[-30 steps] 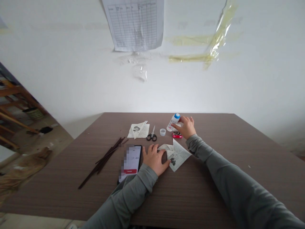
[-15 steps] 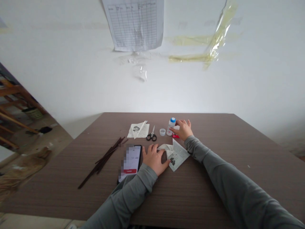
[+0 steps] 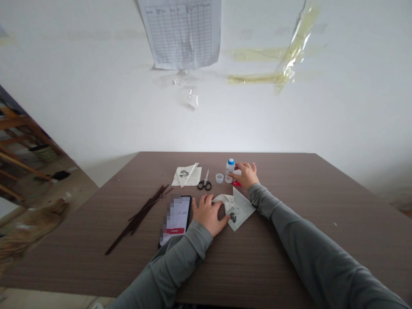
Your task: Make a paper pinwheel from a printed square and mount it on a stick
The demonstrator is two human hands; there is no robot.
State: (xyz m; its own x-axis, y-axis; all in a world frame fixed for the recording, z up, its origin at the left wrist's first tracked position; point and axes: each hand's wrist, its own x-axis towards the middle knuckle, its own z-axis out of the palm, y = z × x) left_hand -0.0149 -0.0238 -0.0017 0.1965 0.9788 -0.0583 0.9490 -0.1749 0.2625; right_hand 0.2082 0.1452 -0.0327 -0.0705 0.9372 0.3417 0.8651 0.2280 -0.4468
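Note:
My right hand (image 3: 247, 175) has its thumb and index finger on the right side of a small white bottle (image 3: 229, 171) with a blue top, which stands upright on the table. A red and white item (image 3: 236, 183) shows partly under that hand. My left hand (image 3: 208, 215) lies with fingers spread on the table, its thumb at the edge of a folded printed paper (image 3: 242, 211). Left of the bottle sits a small translucent cap (image 3: 219, 178). Black-handled scissors (image 3: 204, 183) lie beside the cap.
On the brown table (image 3: 289, 266) a phone (image 3: 178, 221) with a lit screen lies left of my left hand. Several dark thin strips (image 3: 141, 216) are further left. More printed, folded paper (image 3: 187, 176) lies at the back. A white wall stands behind the table.
The bottle has shifted slightly left and gone from a slight tilt to upright, my right hand moving with it. My left hand and the papers have stayed put.

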